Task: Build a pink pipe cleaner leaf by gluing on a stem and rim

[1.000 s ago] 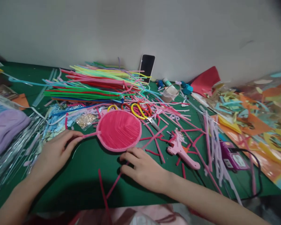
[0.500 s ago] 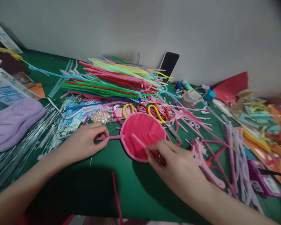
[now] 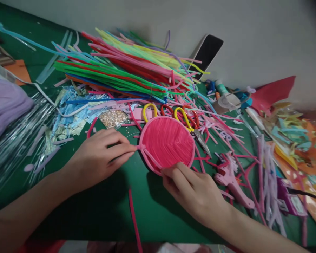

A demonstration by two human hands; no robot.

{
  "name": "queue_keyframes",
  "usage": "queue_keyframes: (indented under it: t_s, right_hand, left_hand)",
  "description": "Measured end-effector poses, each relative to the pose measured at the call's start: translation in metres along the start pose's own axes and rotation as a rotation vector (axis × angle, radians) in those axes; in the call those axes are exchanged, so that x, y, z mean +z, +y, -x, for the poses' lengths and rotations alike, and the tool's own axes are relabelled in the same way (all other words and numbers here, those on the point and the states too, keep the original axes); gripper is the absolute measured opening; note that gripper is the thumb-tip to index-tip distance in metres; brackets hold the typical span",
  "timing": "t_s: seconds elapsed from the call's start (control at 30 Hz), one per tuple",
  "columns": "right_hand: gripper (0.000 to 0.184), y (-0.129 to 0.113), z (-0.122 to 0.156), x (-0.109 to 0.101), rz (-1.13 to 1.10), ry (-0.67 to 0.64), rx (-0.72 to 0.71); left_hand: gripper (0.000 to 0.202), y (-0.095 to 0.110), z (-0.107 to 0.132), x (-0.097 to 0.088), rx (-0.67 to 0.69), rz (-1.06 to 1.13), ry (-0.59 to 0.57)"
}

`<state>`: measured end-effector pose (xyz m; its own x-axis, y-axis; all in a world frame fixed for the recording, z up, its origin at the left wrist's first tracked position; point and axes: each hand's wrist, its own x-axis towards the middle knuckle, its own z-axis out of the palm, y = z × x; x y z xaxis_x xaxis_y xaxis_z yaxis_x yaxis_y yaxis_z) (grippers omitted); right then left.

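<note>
A round pipe-cleaner piece [image 3: 171, 140], deep pink inside with a lighter pink rim, stands over the table in front of me. Thumb and fingers of my left hand [image 3: 105, 153] pinch its short stem, close to the rim. A light pink pipe cleaner [image 3: 153, 159] slants across the lower left of the disc, from the stem joint down to my right hand [image 3: 191, 186]. The closed fingertips of that hand grip it at the disc's lower rim. What lies inside the curled fingers is hidden.
Bundled coloured pipe cleaners [image 3: 116, 77] lie at the back, before a leaning phone [image 3: 206, 52]. Yellow-handled scissors [image 3: 200, 138] rest just behind the disc. A pink glue gun [image 3: 234, 182] lies at right, a glitter bag [image 3: 113, 117] at left, a loose pink pipe cleaner [image 3: 135, 218] in front.
My left hand's grip is now closer to the disc's rim. The light pink pipe cleaner's free end has gone from mid-disc to the stem joint. The view has tilted.
</note>
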<state>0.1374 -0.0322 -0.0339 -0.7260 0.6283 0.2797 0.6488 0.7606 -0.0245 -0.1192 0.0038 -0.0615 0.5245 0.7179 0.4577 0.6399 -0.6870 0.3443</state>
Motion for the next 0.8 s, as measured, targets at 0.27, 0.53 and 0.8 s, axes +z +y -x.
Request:
queue_keyframes:
  t_s: [0.27,0.53,0.8]
  right_hand:
    - [0.012,0.003,-0.002,-0.002,-0.014,-0.064,-0.046]
    - [0.016,0.005,-0.007,-0.002,-0.025,-0.088,-0.076]
    - [0.015,0.008,-0.009,-0.003,-0.07,-0.135,-0.055]
  left_hand:
    - [0.023,0.0,0.003,0.007,0.023,0.018,-0.059]
    - [0.027,-0.002,0.004,0.011,0.056,0.006,-0.101]
    - [0.029,-0.003,0.005,0.011,0.069,0.011,-0.124]
